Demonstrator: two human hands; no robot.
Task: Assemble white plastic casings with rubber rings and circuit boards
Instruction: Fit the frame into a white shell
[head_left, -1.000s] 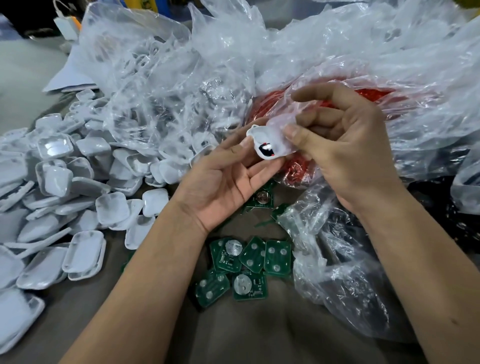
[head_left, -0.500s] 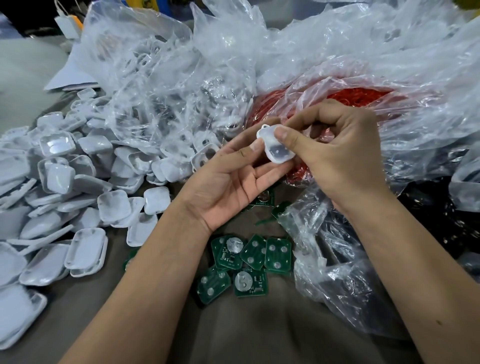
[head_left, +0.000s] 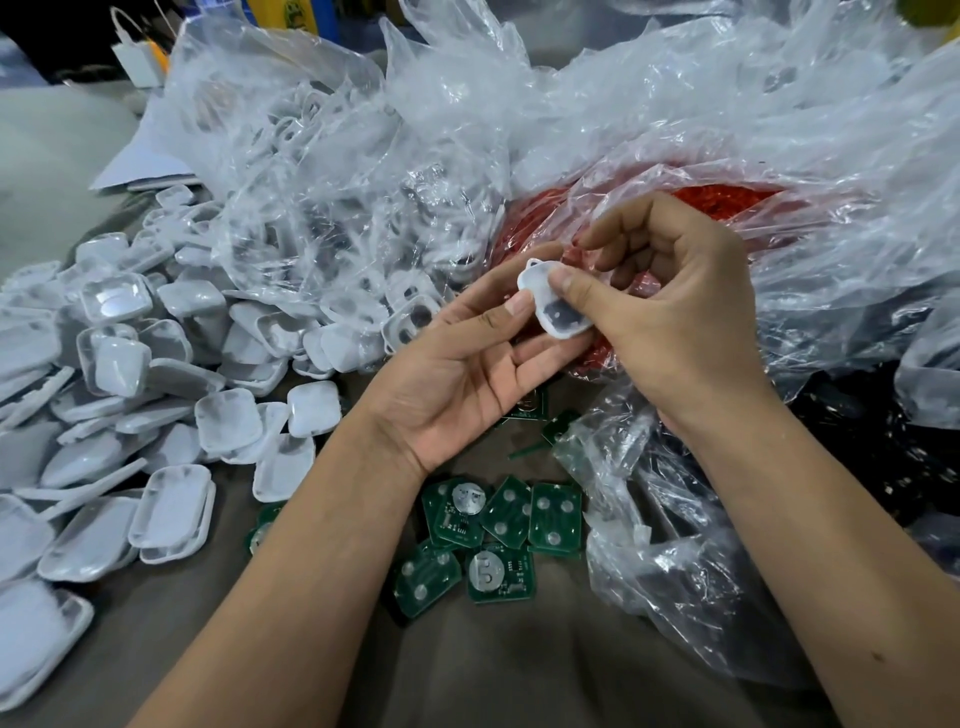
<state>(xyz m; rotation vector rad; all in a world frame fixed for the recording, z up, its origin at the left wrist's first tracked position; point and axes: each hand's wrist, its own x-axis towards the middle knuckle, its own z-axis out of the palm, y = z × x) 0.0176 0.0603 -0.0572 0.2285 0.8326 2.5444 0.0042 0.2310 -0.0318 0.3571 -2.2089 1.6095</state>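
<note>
Crinkled plastic bags (head_left: 597, 130) crowd the table; my left hand (head_left: 467, 379) and right hand (head_left: 670, 306) both pinch one white casing (head_left: 553, 301).

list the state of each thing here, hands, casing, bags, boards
left hand: palm up, fingertips holding the casing
right hand: thumb and curled fingers pinching the casing
casing: held between both hands, off the table, tilted
loose casings: heaped on the table
boards: loose, overlapping, flat on the table
red ring bag: open, full
clear bag: crumpled, holding casings
</note>
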